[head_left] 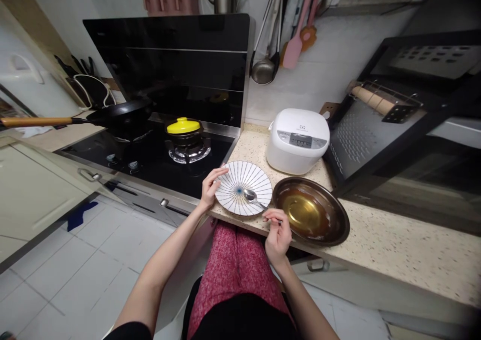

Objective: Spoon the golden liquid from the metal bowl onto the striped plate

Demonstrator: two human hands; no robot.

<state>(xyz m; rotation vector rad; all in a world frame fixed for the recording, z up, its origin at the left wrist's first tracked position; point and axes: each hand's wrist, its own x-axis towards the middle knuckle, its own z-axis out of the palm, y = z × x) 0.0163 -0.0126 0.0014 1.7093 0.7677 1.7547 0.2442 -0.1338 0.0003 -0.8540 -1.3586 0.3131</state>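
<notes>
A white plate [235,202] with dark radiating lines and a blue centre lies near the counter's front edge. At its left rim, my left hand [211,187] grips the plate, with fingers over the edge. My right hand [278,233] is closed around the handle of a metal spoon [250,195]. The spoon's bowl is over the plate, right of the blue centre; whether it touches the surface I cannot tell. Close by my right hand stands a brown, shiny oval basin [340,224] with a golden bottom, perhaps holding some liquid.
Behind the plate is a white rice cooker [296,139]. To the left, a small pot with a yellow lid [183,125] sits on the gas stove [158,174], beside a black wok [120,113] with a wooden handle. Utensils hang on the wall, including a ladle [263,70].
</notes>
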